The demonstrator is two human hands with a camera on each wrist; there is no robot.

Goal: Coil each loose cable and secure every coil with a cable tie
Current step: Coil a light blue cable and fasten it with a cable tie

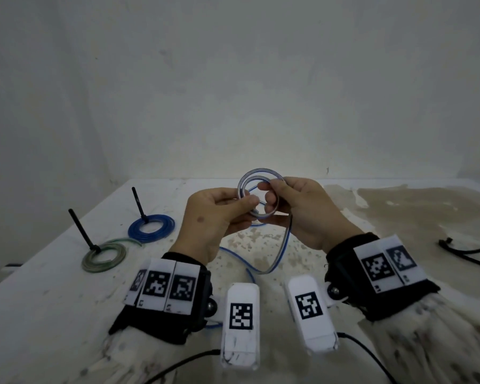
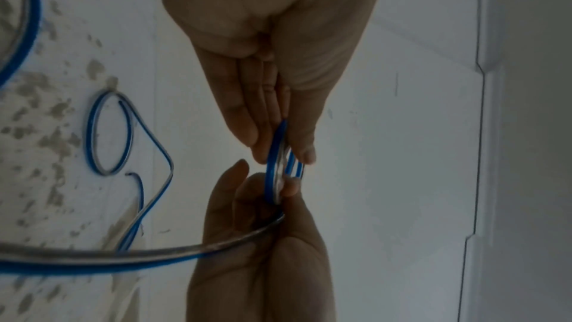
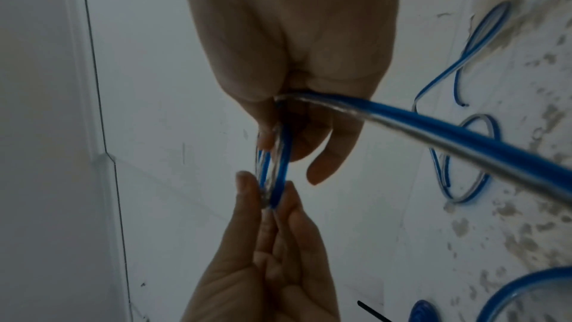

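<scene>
Winding a blue-and-clear cable (image 1: 261, 195) into a small coil, held in the air at the centre of the head view above the tabletop (image 1: 53, 273). The left hand (image 1: 216, 217) pinches the lower-left edge of the coil between thumb and fingertips; the right hand (image 1: 297, 209) pinches its right edge, thumb at the front and fingers curled behind. Both grips are thus clenched on the same ring, facing one another across it. The coil stands roughly upright, its open face turned toward the viewer. The relation that governs the next wrap: the unwound tail leaves the coil on the right-hand side, passes under the right palm, drops toward the bottom centre of the frame and lies slack on the tabletop in loose loops. The right hand is therefore the nearer to the free length and is probably the one to feed it, while the left steadies the ring. At the left of the frame lie a blue coil (image 1: 151, 224) and a greenish coil (image 1: 103, 258), each bound with a black cable tie (image 1: 81, 228) that stands up from it. Judged from this, two cables are finished and the third is partly wound.
</scene>
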